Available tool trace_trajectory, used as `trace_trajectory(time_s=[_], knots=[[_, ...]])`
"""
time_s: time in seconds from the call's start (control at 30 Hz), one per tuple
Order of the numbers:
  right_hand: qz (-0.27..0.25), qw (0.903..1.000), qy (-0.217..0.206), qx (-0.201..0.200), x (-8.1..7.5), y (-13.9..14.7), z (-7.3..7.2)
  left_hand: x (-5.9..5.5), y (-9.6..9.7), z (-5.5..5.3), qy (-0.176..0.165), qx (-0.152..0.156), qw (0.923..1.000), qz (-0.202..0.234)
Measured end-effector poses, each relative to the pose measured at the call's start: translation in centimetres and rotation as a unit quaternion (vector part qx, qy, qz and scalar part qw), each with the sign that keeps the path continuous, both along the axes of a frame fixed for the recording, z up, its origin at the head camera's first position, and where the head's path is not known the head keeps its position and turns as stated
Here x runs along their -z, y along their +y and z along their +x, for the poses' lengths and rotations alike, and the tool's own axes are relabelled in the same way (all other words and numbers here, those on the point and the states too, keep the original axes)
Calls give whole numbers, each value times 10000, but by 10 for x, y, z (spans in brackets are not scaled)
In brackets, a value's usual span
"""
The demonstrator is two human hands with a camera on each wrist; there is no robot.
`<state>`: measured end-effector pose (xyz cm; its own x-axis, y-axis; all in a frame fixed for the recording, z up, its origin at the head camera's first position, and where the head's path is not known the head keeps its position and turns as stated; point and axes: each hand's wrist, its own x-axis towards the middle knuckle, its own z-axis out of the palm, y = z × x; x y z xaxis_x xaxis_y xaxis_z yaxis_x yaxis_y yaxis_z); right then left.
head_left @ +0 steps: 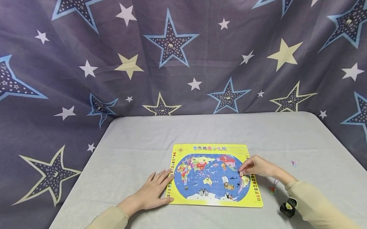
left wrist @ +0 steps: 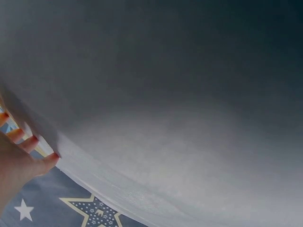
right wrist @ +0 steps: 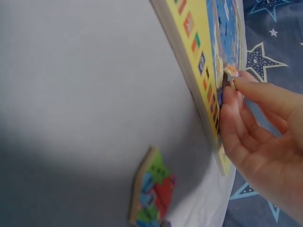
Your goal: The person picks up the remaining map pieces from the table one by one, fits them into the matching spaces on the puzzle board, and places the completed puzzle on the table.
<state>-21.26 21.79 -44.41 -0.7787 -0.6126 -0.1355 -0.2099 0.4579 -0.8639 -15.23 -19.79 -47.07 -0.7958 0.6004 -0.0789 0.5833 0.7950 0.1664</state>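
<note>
A yellow-framed world map puzzle board (head_left: 186, 202) lies flat on the table, its blue map filled with coloured land pieces and animals. My left hand (head_left: 150, 193) rests at the board's left side, fingers spread and fairly straight, fingertips at the edge. Over the map's right part, my right hand (head_left: 258, 166) pinches a small puzzle piece (right wrist: 231, 71) between thumb and fingers. That piece is tilted close over the South America area, mostly hidden by the fingertips. In the right wrist view, a loose piece (right wrist: 155, 191) with green, red and blue print lies near the board.
Right of the board, a small pinkish piece (head_left: 294, 163) and a red-green piece (head_left: 273, 190) lie on the grey cloth-covered table (head_left: 135, 139). A small black object (head_left: 287, 209) with a yellow patch sits beside the right sleeve. A star-patterned curtain (head_left: 182, 77) hangs behind.
</note>
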Motion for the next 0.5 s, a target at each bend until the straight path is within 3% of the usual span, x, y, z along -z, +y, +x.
trace_trajectory(time_s=[0.5], knots=[[317,9983,395,300,5,-1,3,1,0,0,23,16,10000,51]])
